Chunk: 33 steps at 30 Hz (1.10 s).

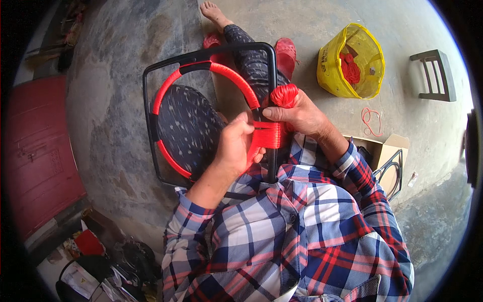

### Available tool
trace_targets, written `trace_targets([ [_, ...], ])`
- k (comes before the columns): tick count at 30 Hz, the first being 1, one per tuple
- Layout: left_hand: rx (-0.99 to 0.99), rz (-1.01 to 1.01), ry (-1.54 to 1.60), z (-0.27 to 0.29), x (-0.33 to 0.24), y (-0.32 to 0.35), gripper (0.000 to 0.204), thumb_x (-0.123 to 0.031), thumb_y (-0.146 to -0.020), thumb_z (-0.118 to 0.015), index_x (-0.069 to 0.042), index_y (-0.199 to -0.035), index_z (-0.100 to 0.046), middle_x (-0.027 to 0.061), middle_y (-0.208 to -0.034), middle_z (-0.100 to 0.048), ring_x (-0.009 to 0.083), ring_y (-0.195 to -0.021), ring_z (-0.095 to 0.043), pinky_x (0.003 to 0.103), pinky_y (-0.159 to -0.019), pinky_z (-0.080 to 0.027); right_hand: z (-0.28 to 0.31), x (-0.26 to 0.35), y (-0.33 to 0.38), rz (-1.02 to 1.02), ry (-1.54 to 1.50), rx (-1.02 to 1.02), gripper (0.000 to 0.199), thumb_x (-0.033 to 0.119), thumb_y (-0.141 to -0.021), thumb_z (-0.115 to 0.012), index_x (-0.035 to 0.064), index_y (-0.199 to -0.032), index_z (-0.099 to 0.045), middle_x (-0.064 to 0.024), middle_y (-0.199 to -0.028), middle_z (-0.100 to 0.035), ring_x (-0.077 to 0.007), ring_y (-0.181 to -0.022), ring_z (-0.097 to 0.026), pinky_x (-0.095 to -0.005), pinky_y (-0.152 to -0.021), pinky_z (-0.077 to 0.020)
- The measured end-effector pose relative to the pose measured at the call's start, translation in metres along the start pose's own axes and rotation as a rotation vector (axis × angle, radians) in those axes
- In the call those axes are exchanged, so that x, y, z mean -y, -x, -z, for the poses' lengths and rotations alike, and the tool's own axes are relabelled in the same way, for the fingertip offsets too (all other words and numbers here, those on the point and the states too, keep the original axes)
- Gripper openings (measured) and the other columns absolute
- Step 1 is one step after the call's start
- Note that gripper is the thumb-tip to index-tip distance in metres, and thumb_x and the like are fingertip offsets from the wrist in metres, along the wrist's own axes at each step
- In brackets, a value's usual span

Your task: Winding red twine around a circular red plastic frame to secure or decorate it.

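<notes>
Red cord (265,135) runs in a flat band of taut strands between our two hands, stretched crosswise against the right upright of the black frame (272,108). That frame stands on edge over our lap, its long axis running away from us toward the bare foot (214,11) at the far end, with the rounded top bar farthest out. Inside the frame curves a hoop (166,88), already wrapped in red along most of its arc.

Our right hand (301,113) comes in from the right of the frame, thumb pressed flat against the upright and fingers curled closed around a wound bundle of cord (284,94), which sits just beyond the knuckles. Our left hand (235,146) rises from below, inside the frame's opening, with its back toward us; its fingers are folded in on the strands, pinching them next to the upright.

The left fingertips are hidden behind the cord, and the frame's near corner disappears under our plaid sleeves. Well to the right of the frame sits a yellow bag (350,61) holding more red cord, and nearer us an open cardboard box (385,156), its contents hard to make out.
</notes>
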<state>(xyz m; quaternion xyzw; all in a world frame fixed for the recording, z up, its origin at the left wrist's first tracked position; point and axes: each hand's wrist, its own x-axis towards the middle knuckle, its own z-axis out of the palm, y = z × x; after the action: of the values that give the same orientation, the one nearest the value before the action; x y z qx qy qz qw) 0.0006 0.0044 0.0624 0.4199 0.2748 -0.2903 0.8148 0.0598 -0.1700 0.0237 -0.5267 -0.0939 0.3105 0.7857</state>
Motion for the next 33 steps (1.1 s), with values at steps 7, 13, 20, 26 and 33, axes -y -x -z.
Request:
trace_targets([
  [7, -0.016, -0.034, -0.078, 0.001, 0.001, -0.003, 0.037, -0.021, -0.081, -0.04, -0.009, -0.114, -0.05, 0.0097, -0.082, -0.061, 0.018, -0.05, -0.055, 0.027, -0.036, -0.041, 0.0, -0.002, -0.001, -0.011, 0.017, 0.001, 0.01, 0.012, -0.085, -0.07, 0.0051, -0.085, -0.062, 0.0046, -0.075, -0.058, -0.007, -0.071, -0.052, -0.0263, -0.065, -0.0446],
  [13, -0.01, -0.07, -0.072, 0.002, 0.004, -0.002, 0.02, -0.021, -0.084, -0.04, -0.011, -0.099, -0.049, 0.0092, -0.08, -0.06, 0.0179, -0.049, -0.054, 0.027, -0.036, -0.041, 0.003, -0.004, 0.0, -0.042, -0.015, 0.012, 0.014, 0.008, -0.082, -0.073, 0.0035, -0.092, -0.064, 0.001, -0.083, -0.064, -0.0083, -0.077, -0.058, -0.0255, -0.073, -0.0484],
  [20, -0.032, -0.134, -0.016, -0.003, 0.004, -0.002, 0.006, -0.018, -0.09, -0.047, -0.012, -0.088, -0.046, 0.0089, -0.069, -0.057, 0.0181, -0.044, -0.053, 0.027, -0.033, -0.039, -0.001, -0.003, 0.001, 0.007, 0.005, -0.036, 0.013, 0.013, -0.086, -0.07, 0.0063, -0.083, -0.06, 0.0056, -0.074, -0.056, -0.0064, -0.07, -0.051, -0.0259, -0.063, -0.0435],
  [26, -0.108, -0.176, 0.003, 0.01, -0.032, 0.005, 0.002, -0.015, -0.09, -0.047, -0.013, -0.09, -0.048, 0.0073, -0.076, -0.062, 0.0176, -0.048, -0.054, 0.028, -0.036, -0.04, 0.007, -0.008, 0.018, -0.091, 0.011, 0.02, 0.022, 0.015, -0.083, -0.073, 0.0069, -0.07, -0.056, 0.0041, -0.063, -0.052, -0.0078, -0.059, -0.047, -0.0258, -0.056, -0.039],
  [33, 0.02, -0.204, 0.033, 0.027, -0.044, 0.022, 0.027, -0.017, -0.09, -0.045, -0.01, -0.116, -0.05, 0.0093, -0.087, -0.066, 0.0179, -0.054, -0.062, 0.027, -0.036, -0.044, 0.013, -0.005, 0.031, -0.11, 0.071, 0.04, 0.019, 0.012, -0.082, -0.072, 0.0049, -0.072, -0.058, 0.0033, -0.064, -0.054, -0.0069, -0.061, -0.05, -0.0248, -0.058, -0.0408],
])
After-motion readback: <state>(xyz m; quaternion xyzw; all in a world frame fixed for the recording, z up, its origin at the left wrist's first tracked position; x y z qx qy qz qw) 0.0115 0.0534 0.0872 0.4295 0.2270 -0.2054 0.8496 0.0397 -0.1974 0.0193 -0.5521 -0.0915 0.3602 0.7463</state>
